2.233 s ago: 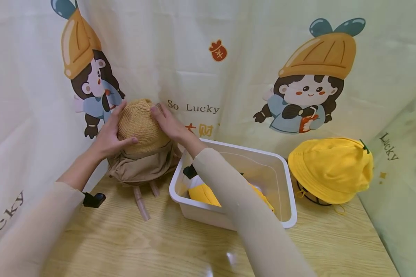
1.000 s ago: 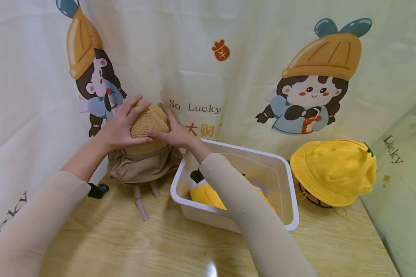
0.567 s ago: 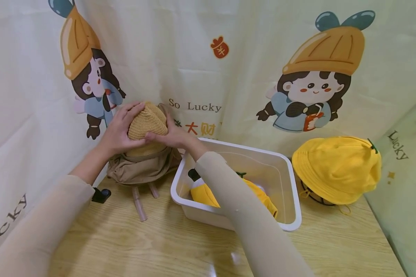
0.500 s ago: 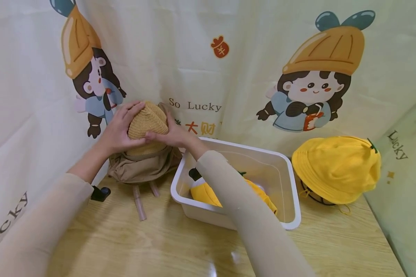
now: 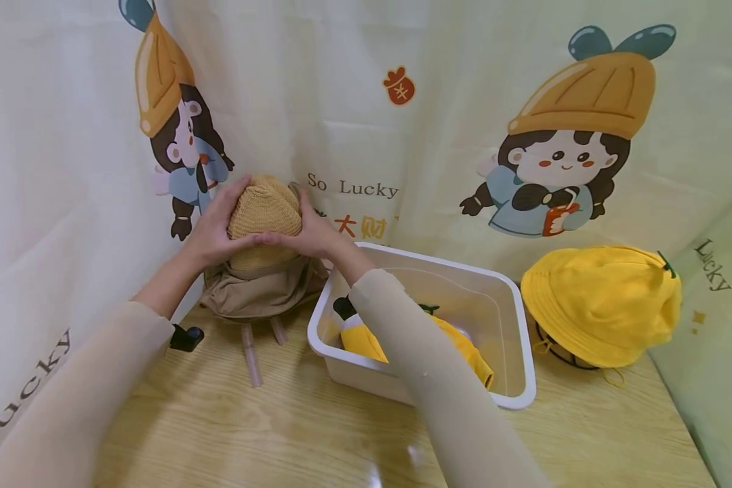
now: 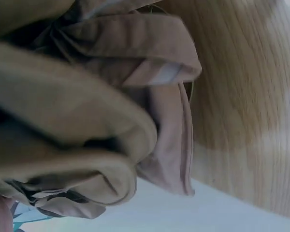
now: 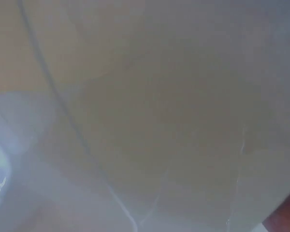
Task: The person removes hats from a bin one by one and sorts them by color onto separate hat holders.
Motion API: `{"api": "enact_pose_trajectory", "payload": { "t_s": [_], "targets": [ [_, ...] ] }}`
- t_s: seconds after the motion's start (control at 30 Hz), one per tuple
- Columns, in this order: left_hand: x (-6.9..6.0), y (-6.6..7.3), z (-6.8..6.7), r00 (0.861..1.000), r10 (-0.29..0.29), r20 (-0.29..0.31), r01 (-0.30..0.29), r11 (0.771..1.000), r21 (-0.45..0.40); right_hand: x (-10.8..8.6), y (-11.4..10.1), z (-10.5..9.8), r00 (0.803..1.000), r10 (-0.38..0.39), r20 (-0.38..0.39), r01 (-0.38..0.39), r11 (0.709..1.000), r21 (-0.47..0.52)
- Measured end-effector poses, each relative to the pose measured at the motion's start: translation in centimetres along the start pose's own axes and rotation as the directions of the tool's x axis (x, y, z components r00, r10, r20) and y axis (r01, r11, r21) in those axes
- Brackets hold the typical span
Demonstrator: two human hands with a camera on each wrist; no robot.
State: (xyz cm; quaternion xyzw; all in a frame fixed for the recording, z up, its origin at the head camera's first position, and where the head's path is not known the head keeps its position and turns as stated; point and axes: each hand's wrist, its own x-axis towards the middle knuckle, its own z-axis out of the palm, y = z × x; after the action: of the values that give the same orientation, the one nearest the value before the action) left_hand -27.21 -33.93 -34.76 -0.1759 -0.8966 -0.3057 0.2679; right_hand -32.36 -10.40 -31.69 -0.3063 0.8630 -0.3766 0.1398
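In the head view, both hands hold a tan knitted hat (image 5: 265, 209) at the back left. My left hand (image 5: 215, 227) curls round its left side, my right hand (image 5: 312, 232) round its right. The thumbs meet across the front, low on the crown. Some fingers are hidden behind the hat. Directly beneath is a brown fabric hat (image 5: 259, 297) with wide soft folds and straps hanging onto the table. Its brown folds (image 6: 101, 111) fill much of the left wrist view, blurred. A blurred pale wall of the bin (image 7: 183, 121) fills most of the right wrist view.
A white plastic bin (image 5: 423, 254) stands right of the brown hat, with yellow fabric (image 5: 463, 349) inside, partly hidden by the right sleeve. Farther right, a yellow bucket hat (image 5: 604, 301) sits on a black wire stand. A printed curtain (image 5: 341, 81) rises behind the wooden table (image 5: 293, 434).
The hands were first spread on either side of the tan hat; they then closed round it. The thumbs have since come together at the front. The bin and yellow hat stay put.
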Motion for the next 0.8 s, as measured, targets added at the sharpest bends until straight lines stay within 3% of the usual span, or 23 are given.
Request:
{"api": "enact_pose_trajectory", "payload": {
  "t_s": [0.13, 0.23, 0.43, 0.53, 0.63, 0.8],
  "targets": [
    [-0.6, 0.2, 0.4, 0.998, -0.059, -0.016, 0.058, 0.998, -0.017, -0.2, 0.2, 0.1, 1.000, -0.005, 0.002, 0.005, 0.999, 0.032],
    [-0.6, 0.6, 0.0, 0.998, -0.065, 0.014, 0.065, 0.998, -0.006, -0.3, 0.3, -0.1, 0.999, -0.036, 0.019, 0.035, 0.998, 0.050],
    [0.4, 0.8, -1.4, 0.999, 0.018, 0.041, -0.019, 0.999, 0.029, -0.1, 0.1, -0.8, 0.985, -0.171, -0.027, 0.172, 0.983, 0.069],
    [0.7, 0.7, -1.4, 0.998, 0.031, 0.048, -0.033, 0.999, 0.035, 0.0, -0.1, -0.8, 0.990, -0.138, -0.024, 0.139, 0.990, 0.030],
    [0.3, 0.6, -0.9, 0.998, -0.033, 0.049, 0.032, 0.999, 0.003, -0.1, -0.3, -0.5, 0.997, -0.074, -0.009, 0.074, 0.997, -0.037],
    [-0.9, 0.6, 0.6, 0.986, -0.167, -0.027, 0.164, 0.983, -0.083, -0.1, -0.1, 0.4, 0.999, -0.026, -0.022, 0.023, 0.993, -0.115]
  ]
}}
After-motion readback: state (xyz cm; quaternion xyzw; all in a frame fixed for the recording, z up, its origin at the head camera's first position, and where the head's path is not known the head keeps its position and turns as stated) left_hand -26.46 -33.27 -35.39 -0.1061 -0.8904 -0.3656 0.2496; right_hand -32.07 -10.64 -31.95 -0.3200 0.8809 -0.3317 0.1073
